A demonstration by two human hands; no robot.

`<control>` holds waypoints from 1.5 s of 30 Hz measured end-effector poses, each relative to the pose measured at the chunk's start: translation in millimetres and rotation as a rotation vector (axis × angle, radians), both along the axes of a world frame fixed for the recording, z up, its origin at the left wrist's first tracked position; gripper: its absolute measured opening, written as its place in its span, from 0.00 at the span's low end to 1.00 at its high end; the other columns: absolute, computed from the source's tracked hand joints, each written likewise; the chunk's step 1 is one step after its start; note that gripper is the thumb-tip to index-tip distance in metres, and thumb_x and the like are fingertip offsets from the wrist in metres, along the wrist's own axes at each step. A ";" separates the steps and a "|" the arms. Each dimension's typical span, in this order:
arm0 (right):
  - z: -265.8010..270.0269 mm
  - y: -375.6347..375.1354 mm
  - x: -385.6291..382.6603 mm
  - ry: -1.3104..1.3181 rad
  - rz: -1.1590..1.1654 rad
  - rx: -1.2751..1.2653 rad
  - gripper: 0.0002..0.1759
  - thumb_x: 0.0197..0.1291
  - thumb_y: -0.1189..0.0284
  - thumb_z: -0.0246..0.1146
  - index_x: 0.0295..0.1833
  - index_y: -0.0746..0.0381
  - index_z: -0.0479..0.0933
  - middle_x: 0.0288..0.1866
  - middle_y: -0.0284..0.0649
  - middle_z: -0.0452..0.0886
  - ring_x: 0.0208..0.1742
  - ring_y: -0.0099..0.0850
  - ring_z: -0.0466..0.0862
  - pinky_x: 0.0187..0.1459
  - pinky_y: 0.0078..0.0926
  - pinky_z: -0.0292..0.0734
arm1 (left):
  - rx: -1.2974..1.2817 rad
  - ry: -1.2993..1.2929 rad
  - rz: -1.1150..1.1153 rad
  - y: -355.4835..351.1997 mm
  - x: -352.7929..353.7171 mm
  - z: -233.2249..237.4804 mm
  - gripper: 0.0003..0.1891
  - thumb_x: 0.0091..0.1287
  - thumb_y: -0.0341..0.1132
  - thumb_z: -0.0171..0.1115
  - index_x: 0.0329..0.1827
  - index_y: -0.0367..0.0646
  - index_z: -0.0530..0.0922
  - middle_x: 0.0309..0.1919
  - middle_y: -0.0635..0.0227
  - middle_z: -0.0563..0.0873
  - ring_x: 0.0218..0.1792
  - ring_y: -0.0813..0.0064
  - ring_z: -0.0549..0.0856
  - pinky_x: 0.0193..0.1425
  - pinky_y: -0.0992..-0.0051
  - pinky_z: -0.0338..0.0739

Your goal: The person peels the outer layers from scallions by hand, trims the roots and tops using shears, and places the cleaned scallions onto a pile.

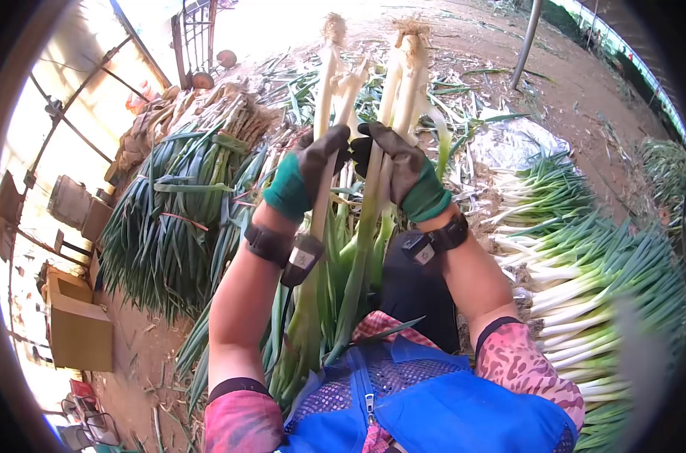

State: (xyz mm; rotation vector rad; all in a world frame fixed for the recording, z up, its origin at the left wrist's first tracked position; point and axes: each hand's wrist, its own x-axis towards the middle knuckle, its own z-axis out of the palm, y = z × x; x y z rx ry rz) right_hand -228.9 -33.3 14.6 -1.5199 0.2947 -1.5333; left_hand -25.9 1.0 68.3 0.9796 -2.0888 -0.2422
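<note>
Two gloved hands, mine, met in front of my chest, their fingertips close together; whether they touched, I could not tell. My left hand (316, 162), in a black and green glove, was closed around a pair of pale stalks (326, 89), root ends up. My right hand (409, 172), gloved alike, was closed around the thicker pale stems (403, 79), their shaggy roots also at the top. Long green leaves (358, 264) hung below both hands, towards my lap. A dark strap with a small box-shaped device (301, 260) circled my left wrist, and a similar device (421, 247) sat at my right. I wore a blue apron (456, 396) over patterned pink sleeves. To my left stood a large tied bundle of leafy greens (173, 223), with a cardboard box (80, 328) nearer me. To my right, a long row of white-stemmed onions (577, 291) lay on the ground, leaves pointing outward, below a crumpled pale sheet (515, 143)
</note>
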 end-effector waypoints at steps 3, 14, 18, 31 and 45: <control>18.3 14.6 0.9 0.230 -0.107 -0.135 0.49 0.67 0.33 0.40 0.69 0.67 0.72 0.67 0.47 0.77 0.70 0.35 0.74 0.71 0.31 0.67 | -0.209 -0.146 0.107 -5.5 -1.2 -1.1 0.24 0.71 0.28 0.51 0.70 0.37 0.67 0.51 0.50 0.85 0.49 0.51 0.85 0.57 0.66 0.79; 44.2 -41.9 9.0 0.157 -0.135 -0.043 0.23 0.74 0.58 0.56 0.62 0.64 0.77 0.53 0.42 0.85 0.52 0.28 0.85 0.54 0.29 0.82 | 0.134 0.010 -0.055 40.5 -20.8 7.6 0.16 0.69 0.26 0.56 0.60 0.40 0.79 0.50 0.53 0.86 0.46 0.58 0.87 0.51 0.66 0.82; 78.9 -16.4 17.8 -0.083 0.215 0.598 0.37 0.63 0.37 0.60 0.57 0.62 0.76 0.41 0.38 0.83 0.42 0.28 0.84 0.46 0.31 0.82 | -0.099 -0.222 -0.021 40.3 2.0 12.0 0.16 0.65 0.25 0.62 0.56 0.41 0.83 0.47 0.57 0.88 0.47 0.62 0.88 0.53 0.68 0.82; 128.9 -79.1 2.0 -0.379 0.339 0.464 0.56 0.57 0.21 0.37 0.58 0.63 0.76 0.48 0.47 0.85 0.47 0.43 0.86 0.52 0.44 0.84 | -0.220 -0.087 -0.415 41.7 -15.5 10.6 0.17 0.60 0.24 0.67 0.53 0.42 0.81 0.42 0.56 0.88 0.42 0.56 0.89 0.49 0.63 0.84; 163.3 -175.8 -148.5 -0.111 -0.238 0.342 0.21 0.69 0.55 0.56 0.51 0.61 0.80 0.46 0.44 0.86 0.43 0.39 0.85 0.46 0.38 0.81 | 0.224 0.108 -0.653 54.0 -49.7 9.7 0.14 0.64 0.27 0.68 0.53 0.42 0.83 0.36 0.62 0.85 0.37 0.69 0.87 0.43 0.71 0.83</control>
